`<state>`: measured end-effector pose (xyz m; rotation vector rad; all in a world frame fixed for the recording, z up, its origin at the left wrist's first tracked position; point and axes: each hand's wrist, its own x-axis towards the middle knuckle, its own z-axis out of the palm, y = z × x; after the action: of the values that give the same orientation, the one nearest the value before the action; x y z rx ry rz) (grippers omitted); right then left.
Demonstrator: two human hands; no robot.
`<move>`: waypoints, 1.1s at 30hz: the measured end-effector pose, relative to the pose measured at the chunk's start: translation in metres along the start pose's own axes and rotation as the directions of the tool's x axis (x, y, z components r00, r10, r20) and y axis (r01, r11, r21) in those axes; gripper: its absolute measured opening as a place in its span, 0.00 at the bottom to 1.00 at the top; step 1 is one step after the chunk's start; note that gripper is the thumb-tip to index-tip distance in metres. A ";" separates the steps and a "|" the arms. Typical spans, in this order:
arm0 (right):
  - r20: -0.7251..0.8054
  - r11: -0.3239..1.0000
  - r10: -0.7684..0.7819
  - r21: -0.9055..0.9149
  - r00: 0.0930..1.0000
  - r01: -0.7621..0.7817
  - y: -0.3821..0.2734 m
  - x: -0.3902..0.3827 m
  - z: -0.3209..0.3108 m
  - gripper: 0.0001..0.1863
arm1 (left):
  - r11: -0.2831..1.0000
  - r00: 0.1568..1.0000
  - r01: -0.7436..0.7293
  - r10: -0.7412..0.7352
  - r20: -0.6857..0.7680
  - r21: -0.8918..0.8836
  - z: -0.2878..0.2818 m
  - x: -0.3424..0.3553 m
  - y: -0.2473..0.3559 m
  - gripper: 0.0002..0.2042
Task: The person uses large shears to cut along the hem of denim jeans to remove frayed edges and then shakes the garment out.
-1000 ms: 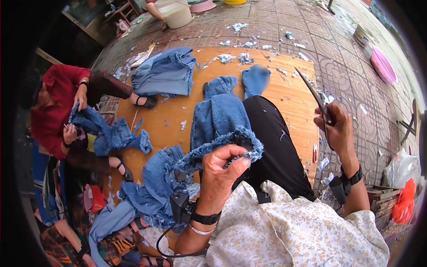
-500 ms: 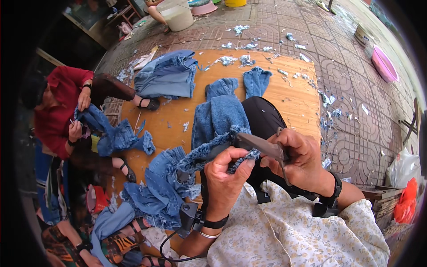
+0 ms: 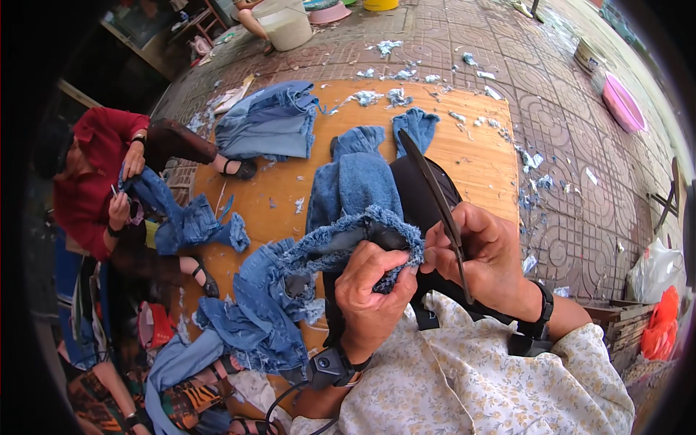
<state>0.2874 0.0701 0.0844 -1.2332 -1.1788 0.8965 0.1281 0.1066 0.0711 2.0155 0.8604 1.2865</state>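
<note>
Across my lap lies a pair of blue jeans (image 3: 360,185) with a fluffy, frayed leg opening (image 3: 395,216) turned toward me. My left hand (image 3: 371,290) pinches that frayed edge between thumb and fingers. Dark metal scissors (image 3: 437,190) are in my right hand (image 3: 487,254), their blades pointing up and away, clear of the fringe. The thumb and a finger of this hand also meet at the frayed edge beside my left fingertips; whether they grip a thread is too small to tell. More frayed denim (image 3: 261,308) is heaped left of my left hand.
A wooden board (image 3: 475,174) lies under the work, with folded jeans (image 3: 264,119) on its far left. Denim scraps (image 3: 399,96) litter board and paving. At left, a person in red (image 3: 98,167) handles denim; another sits lower left. A pink basin (image 3: 623,101) stands far right.
The scissors have swung from pointing left across the frayed edge to pointing up and away from it. My right fingertips have come to the edge, and the leg opening shows wider.
</note>
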 end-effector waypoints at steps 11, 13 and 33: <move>0.037 0.951 0.049 0.304 0.998 -0.058 -0.017 -0.004 -0.018 0.08 | 0.999 0.999 0.042 -0.042 -0.022 -0.017 0.001 -0.006 -0.004 0.10; 0.057 0.975 0.027 0.220 0.998 -0.039 -0.017 -0.006 -0.020 0.07 | 0.999 0.999 0.034 -0.035 -0.024 -0.019 0.003 -0.005 -0.002 0.10; 0.267 0.869 -0.200 -0.396 0.943 0.297 -0.017 -0.001 -0.010 0.15 | 0.937 0.969 -0.235 0.203 0.142 0.258 0.007 -0.001 0.001 0.10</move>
<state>0.2956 0.0637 0.1018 -1.3094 -1.7424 0.5988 0.1345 0.1041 0.0684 2.4368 0.8129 1.2083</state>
